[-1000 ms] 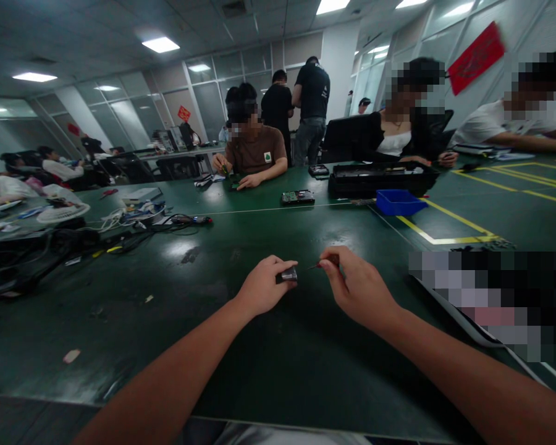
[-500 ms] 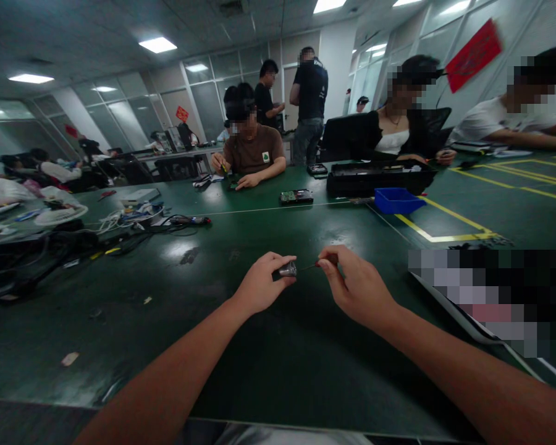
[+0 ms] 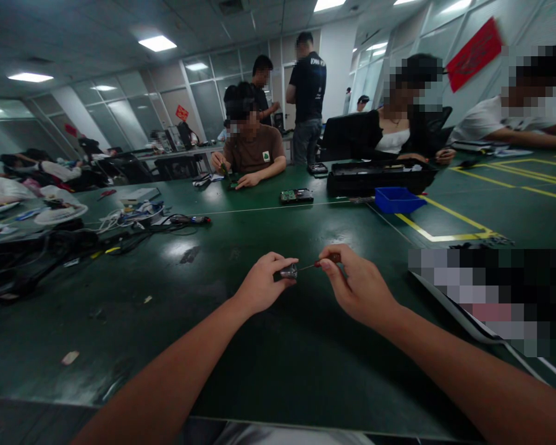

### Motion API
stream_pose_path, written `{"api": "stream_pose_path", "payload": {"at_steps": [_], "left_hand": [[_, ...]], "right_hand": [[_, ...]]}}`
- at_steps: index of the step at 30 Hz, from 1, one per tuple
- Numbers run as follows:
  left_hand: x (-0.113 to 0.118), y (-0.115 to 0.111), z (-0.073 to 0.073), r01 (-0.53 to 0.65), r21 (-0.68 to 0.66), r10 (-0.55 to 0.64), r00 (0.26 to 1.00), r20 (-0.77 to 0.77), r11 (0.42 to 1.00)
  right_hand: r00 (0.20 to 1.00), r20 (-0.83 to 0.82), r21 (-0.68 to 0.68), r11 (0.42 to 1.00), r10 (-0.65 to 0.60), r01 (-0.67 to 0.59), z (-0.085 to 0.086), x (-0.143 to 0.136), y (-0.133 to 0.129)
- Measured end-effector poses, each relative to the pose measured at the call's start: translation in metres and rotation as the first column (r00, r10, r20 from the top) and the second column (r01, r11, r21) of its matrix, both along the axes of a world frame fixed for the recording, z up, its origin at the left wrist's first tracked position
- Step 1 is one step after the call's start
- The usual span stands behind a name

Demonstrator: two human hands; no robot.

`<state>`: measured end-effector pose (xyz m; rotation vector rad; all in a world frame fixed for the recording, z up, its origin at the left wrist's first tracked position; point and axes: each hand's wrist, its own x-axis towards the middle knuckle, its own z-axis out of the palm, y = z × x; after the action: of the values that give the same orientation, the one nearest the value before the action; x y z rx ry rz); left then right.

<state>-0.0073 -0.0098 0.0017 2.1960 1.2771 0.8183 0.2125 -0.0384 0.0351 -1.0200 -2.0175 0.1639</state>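
Note:
Above the green table (image 3: 259, 364), my left hand (image 3: 262, 284) pinches a small dark, shiny part (image 3: 288, 271) between thumb and fingers. My right hand (image 3: 359, 284) is closed on a thin screwdriver (image 3: 317, 264) with a red handle, its shaft pointing left. The shaft's tip is at the right end of the small part; whether it sits inside cannot be made out. The hands are a short way apart.
A blue tray (image 3: 398, 201) stands beyond my right hand, near a long black case (image 3: 380, 179). A circuit board (image 3: 296, 196) lies farther off. Cables (image 3: 74, 247) are heaped at left. People sit across the table.
The red handle now shows more between my right fingers, and the screwdriver's shaft is clearer. My left hand has barely moved. In the background, the standing people have shifted slightly.

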Motion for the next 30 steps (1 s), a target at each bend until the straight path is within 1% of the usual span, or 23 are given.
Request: {"api": "stream_pose_path", "payload": {"at_steps": [6,11,19,21,25,28,30], "left_hand": [[0.0,0.001,0.0,0.011,0.015,-0.01,1.0,-0.021,1.0],[-0.001,0.002,-0.001,0.009,0.025,-0.007,0.997,-0.071,1.0],[-0.001,0.002,0.0,-0.039,-0.026,0.039,0.999,-0.004,0.999],[0.0,0.002,0.001,-0.067,-0.029,0.067,0.998,0.008,0.997],[-0.001,0.002,0.004,-0.159,-0.07,0.162,0.986,0.038,0.985],[-0.005,0.003,0.009,-0.215,-0.056,0.218,0.973,0.07,0.975],[-0.008,0.004,0.012,-0.241,-0.048,0.243,0.969,0.053,0.969]], "right_hand": [[1.0,-0.028,-0.069,0.998,0.002,-0.004,-0.002,0.001,0.001],[1.0,0.01,-0.094,0.995,-0.016,0.017,-0.002,0.0,0.004],[0.996,0.01,-0.126,0.988,-0.084,0.085,-0.004,0.0,0.008],[0.995,0.009,-0.128,0.987,-0.101,0.102,-0.004,0.0,0.008],[0.993,-0.005,-0.128,0.985,-0.116,0.115,-0.002,0.0,0.007],[0.994,-0.005,-0.141,0.984,-0.111,0.109,-0.002,-0.001,0.006],[0.995,-0.002,-0.142,0.985,-0.102,0.101,-0.002,-0.001,0.006]]}}
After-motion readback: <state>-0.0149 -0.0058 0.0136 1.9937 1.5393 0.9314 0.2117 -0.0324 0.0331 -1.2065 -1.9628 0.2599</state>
